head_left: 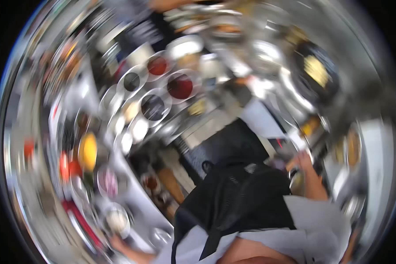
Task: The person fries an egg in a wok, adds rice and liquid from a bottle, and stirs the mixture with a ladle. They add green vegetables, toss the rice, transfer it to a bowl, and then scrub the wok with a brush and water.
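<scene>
Motion blur smears most of the view. My left hand (117, 243) is low at the left, at the near edge of a round bowl with pale contents (118, 221). Its fingers are too smeared to show whether they touch the bowl. On the other side, my right hand (302, 161) is in front of my body, near a shiny metal piece (300, 141) that could be a tool or a handle. I cannot make out its grip. Farther up, a dark pan (334, 90) holds a pale yellow block of food (316, 71).
Several round containers stand ahead, among them one with dark red contents (180, 86) and one with dark contents (153, 107). On the left counter are a yellow item (88, 152), red items (65, 165) and a bowl with pinkish contents (108, 181). Another person's dark clothing (147, 35) shows at the top.
</scene>
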Demonstrator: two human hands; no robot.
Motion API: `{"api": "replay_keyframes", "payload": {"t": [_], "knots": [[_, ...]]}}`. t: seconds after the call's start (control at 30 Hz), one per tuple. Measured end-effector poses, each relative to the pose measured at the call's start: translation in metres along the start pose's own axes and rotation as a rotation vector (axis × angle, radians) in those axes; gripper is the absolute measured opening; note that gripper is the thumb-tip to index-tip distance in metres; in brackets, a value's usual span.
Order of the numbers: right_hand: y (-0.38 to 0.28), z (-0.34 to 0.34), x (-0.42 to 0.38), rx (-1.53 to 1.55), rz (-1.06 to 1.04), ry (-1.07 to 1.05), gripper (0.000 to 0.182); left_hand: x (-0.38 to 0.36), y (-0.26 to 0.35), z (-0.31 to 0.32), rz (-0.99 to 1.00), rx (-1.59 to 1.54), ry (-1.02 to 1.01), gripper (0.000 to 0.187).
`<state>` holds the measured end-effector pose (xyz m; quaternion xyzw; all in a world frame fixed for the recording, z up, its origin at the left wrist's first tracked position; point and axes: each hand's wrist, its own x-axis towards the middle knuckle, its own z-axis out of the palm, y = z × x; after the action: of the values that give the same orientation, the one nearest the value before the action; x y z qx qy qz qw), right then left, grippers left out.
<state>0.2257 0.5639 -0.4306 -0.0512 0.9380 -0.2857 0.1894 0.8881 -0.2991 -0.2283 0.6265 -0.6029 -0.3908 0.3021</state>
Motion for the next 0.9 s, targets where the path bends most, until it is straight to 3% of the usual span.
{"api": "replay_keyframes", "payload": {"t": [0.03, 0.1, 0.17, 0.23, 0.27, 0.3, 0.37, 0.4, 0.43, 0.47, 0.5, 0.57, 0.63, 0.7, 0.77, 0.83, 0.87, 0.9], "knots": [[-0.032, -0.009, -0.024, -0.200, -0.407, 0.138, 0.029, 0.038, 0.048, 0.052, 0.079, 0.007, -0.148, 0.027], [-0.085, -0.014, -0.041, -0.023, 0.380, 0.042, 0.035, 0.062, 0.129, 0.120, 0.163, 0.130, -0.321, 0.028], [-0.050, 0.016, -0.030, 0.223, 0.548, 0.158, 0.033, 0.045, 0.176, 0.159, 0.205, 0.232, -0.367, 0.028], [-0.096, 0.005, -0.028, 0.463, 0.723, 0.186, 0.036, 0.005, 0.195, 0.185, 0.229, 0.319, -0.349, 0.029], [-0.081, 0.024, -0.028, 0.606, 0.728, 0.299, 0.039, -0.033, 0.240, 0.256, 0.183, 0.004, -0.511, 0.029], [-0.079, 0.026, -0.029, 0.628, 0.732, 0.301, 0.039, -0.073, 0.279, 0.319, 0.255, 0.058, -0.593, 0.027], [-0.078, 0.023, -0.031, 0.964, 0.805, 0.176, 0.036, -0.105, 0.287, 0.439, 0.237, 0.028, -0.787, 0.020], [-0.072, 0.024, -0.039, 1.026, 0.789, 0.105, 0.035, -0.146, 0.309, 0.495, -0.017, -0.004, -0.820, 0.022], [-0.066, 0.018, -0.043, 1.084, 0.765, 0.043, 0.034, -0.193, 0.326, 0.557, -0.011, -0.227, -1.050, 0.025], [-0.071, 0.006, -0.048, 1.023, 0.740, 0.085, 0.038, -0.227, 0.343, 0.608, 0.042, -0.159, -1.177, 0.028], [-0.041, 0.027, -0.053, 1.189, 0.691, 0.186, 0.041, -0.270, 0.356, 0.657, -0.006, -0.274, -1.256, 0.027], [0.023, 0.072, -0.061, 0.778, 0.235, 0.315, 0.039, -0.320, 0.385, 0.755, 0.049, -0.177, -1.492, 0.023], [0.001, 0.060, -0.063, 0.927, 0.593, 0.167, 0.034, -0.383, 0.424, 0.842, 0.074, -0.176, -1.543, 0.019], [0.011, 0.073, -0.061, 0.883, 0.568, 0.224, 0.033, -0.461, 0.494, 0.883, 0.136, -0.242, -1.678, 0.012], [0.020, 0.094, -0.062, 0.807, 0.533, 0.322, 0.033, -0.509, 0.523, 0.960, 0.419, -0.146, -1.645, 0.005], [0.000, 0.094, -0.071, 0.885, 0.694, 0.329, 0.032, -0.557, 0.540, 1.033, 1.192, 0.043, -1.282, 0.013], [-0.034, 0.054, -0.077, 0.773, 0.746, 0.274, 0.030, -0.583, 0.543, 1.042, 1.353, -0.096, -1.177, 0.016], [-0.073, 0.020, -0.078, 0.701, 0.698, 0.418, 0.028, -0.609, 0.545, 1.049, 1.503, -0.238, -1.059, 0.020]]}}
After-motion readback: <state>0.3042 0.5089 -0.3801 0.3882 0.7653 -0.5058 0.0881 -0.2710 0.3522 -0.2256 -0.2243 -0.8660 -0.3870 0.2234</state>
